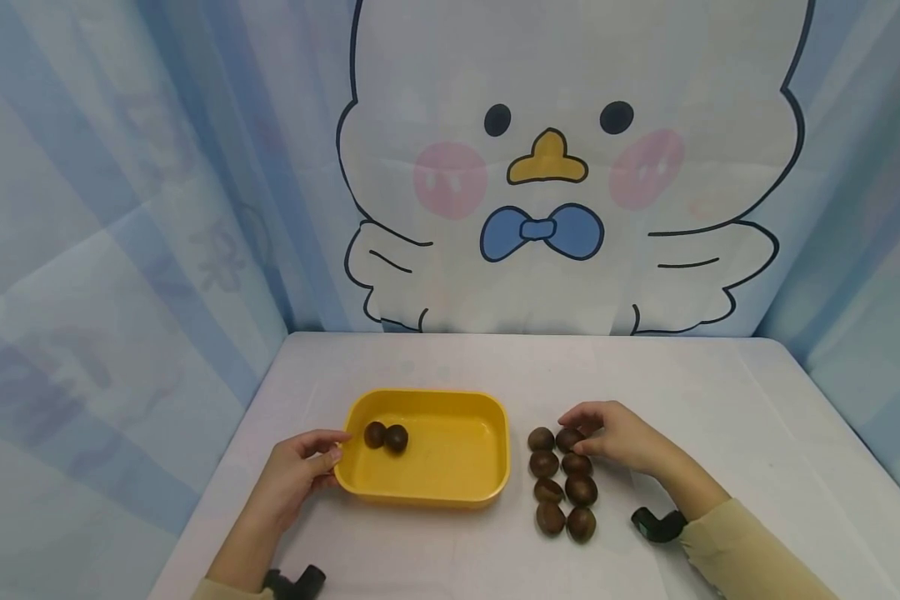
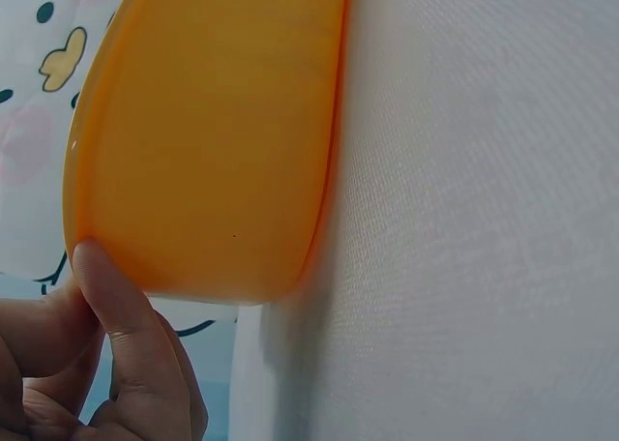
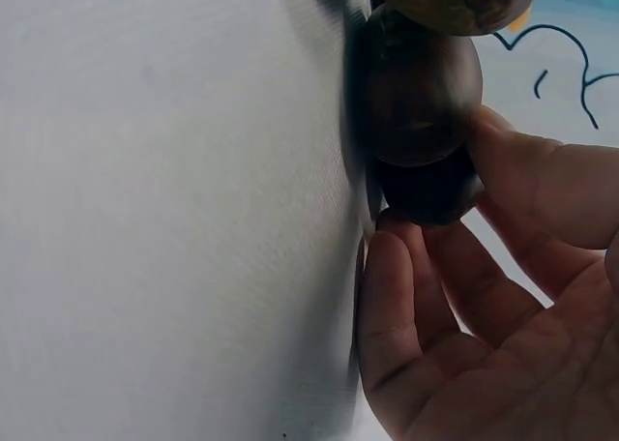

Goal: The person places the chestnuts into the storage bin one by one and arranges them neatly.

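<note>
My left hand (image 1: 297, 471) pinches the left rim of a yellow tray (image 1: 450, 487) between thumb and fingers. In the left wrist view, the thumb lies on the tray's edge (image 2: 193, 219). Two dark brown chestnuts (image 1: 396, 438) sit side by side in the tray's left part. To the right of the tray, several more chestnuts (image 1: 581, 490) stand on the table in two columns. My right hand (image 1: 617, 435) has its thumb and curled fingers around the farthest chestnut (image 1: 567, 438) of the right column. That chestnut (image 3: 430, 194) is partly hidden behind another in the right wrist view.
The white table (image 1: 735, 417) ends at a curtain (image 1: 540, 283) printed with a cartoon bird. Pale blue curtains (image 1: 120, 250) hang along both sides. A dark wrist camera (image 1: 658, 525) is strapped to the right wrist, and another (image 1: 300, 582) to the left.
</note>
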`<state>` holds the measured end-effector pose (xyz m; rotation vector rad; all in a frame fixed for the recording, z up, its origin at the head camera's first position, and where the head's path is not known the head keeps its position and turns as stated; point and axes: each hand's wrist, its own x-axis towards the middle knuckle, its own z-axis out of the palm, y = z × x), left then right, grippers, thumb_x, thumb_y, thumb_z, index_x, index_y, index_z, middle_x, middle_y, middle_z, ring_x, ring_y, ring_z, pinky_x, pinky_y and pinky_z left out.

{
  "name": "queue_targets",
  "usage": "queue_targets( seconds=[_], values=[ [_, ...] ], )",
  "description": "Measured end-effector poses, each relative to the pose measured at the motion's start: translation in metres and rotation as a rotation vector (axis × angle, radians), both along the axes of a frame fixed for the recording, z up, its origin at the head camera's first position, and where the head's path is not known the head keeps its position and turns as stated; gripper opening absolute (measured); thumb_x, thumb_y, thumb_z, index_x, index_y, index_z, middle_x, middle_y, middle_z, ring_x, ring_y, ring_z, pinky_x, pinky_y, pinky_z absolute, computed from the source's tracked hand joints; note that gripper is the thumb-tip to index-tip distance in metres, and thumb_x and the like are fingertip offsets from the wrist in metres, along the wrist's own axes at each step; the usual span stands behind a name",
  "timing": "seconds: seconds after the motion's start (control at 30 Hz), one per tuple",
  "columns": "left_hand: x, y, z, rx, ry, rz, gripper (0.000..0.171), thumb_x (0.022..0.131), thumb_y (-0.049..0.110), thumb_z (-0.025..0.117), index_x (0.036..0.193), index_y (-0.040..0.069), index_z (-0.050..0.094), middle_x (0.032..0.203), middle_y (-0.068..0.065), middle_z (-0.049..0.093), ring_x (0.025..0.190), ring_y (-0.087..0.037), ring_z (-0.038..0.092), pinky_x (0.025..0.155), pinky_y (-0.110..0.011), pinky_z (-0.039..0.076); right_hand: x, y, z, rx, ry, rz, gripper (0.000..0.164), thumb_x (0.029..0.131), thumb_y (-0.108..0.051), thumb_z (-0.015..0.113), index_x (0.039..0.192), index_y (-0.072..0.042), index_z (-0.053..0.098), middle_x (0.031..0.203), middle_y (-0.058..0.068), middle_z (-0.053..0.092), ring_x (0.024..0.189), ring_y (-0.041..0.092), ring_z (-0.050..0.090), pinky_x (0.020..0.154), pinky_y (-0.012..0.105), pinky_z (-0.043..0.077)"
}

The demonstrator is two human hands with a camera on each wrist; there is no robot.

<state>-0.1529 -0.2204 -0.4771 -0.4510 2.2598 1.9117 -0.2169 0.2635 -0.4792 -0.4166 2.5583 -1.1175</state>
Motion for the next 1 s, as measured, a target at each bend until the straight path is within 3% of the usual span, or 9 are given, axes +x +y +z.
queue_targets(
  seconds=[0.2,0.5,0.67,1.0],
  values=[
    [0.0,0.0,-0.002,0.003,-0.002,0.0,0.03,0.103,0.002,0.069,0.132,-0.002,0.073,0.104,-0.006,0.065,0.078,-0.019,0.064,0.066,-0.026,0.063,0.0,0.0,-0.002,-0.009,0.017,0.0,0.038,0.087,-0.005,0.084,0.124,-0.01,0.076,0.117,0.006,0.076,0.107,0.022,0.066,0.096,0.044,0.055],
    [0.0,-0.001,-0.001,0.002,0.006,-0.007,0.029,0.103,0.002,0.068,0.131,-0.002,0.073,0.103,-0.006,0.065,0.077,-0.019,0.064,0.065,-0.026,0.062,0.001,0.0,0.001,0.006,0.043,-0.016,0.035,0.086,-0.003,0.084,0.119,-0.01,0.076,0.117,0.005,0.077,0.111,0.024,0.069,0.101,0.054,0.057],
    [0.001,-0.001,0.0,0.0,0.004,-0.009,0.029,0.103,0.002,0.068,0.132,-0.003,0.073,0.102,-0.006,0.065,0.077,-0.019,0.064,0.065,-0.026,0.062,-0.001,-0.001,0.005,0.002,0.033,-0.036,0.032,0.089,-0.004,0.083,0.118,-0.012,0.076,0.117,0.004,0.078,0.112,0.023,0.07,0.099,0.048,0.058],
    [0.0,-0.001,-0.001,-0.003,0.005,-0.006,0.029,0.103,0.002,0.068,0.131,-0.002,0.073,0.1,-0.005,0.065,0.077,-0.019,0.063,0.065,-0.025,0.062,-0.003,-0.015,0.016,-0.041,0.029,-0.031,0.03,0.093,-0.007,0.081,0.122,-0.015,0.075,0.121,0.004,0.077,0.117,0.026,0.071,0.099,0.047,0.063]
  ],
)
